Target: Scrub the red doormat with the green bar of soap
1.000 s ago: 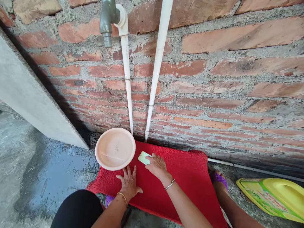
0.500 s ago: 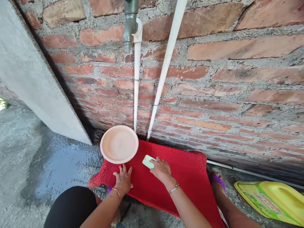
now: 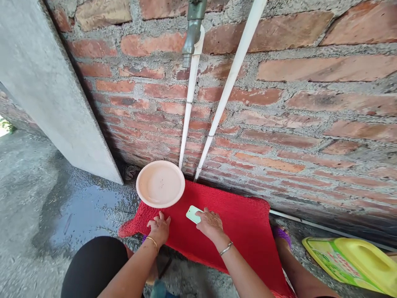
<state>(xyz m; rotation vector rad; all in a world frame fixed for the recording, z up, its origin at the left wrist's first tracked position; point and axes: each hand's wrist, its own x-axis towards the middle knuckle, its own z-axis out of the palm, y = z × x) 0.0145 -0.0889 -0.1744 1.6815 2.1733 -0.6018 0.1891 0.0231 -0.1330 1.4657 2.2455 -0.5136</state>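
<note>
A red cloth [image 3: 245,225] with a nubby edge lies spread in front of me, one corner drooping at the left. My right hand [image 3: 210,223] grips a pale green scrubbing brush [image 3: 193,214] with a small hole near its tip, its flat back facing up against the cloth; whatever is underneath is hidden. Over the left part of the cloth is my left hand [image 3: 159,229], fingers apart and slightly bent, holding nothing. Just beyond it, a pale pink basin [image 3: 160,184] stands at the cloth's back left corner, with a few dark specks inside.
Behind the cloth rises a brick wall [image 3: 266,95] with white pipes [image 3: 229,82] and a tap [image 3: 192,35]. A grey concrete slab [image 3: 71,99] leans at the left, beside wet floor [image 3: 83,215]. At the right lies a yellow jug [image 3: 350,263], near a foot in a purple sandal [image 3: 283,235].
My left hand has lifted slightly and its fingers have bent more. The right hand and brush stay nearly in place. The whole view has shifted a little.
</note>
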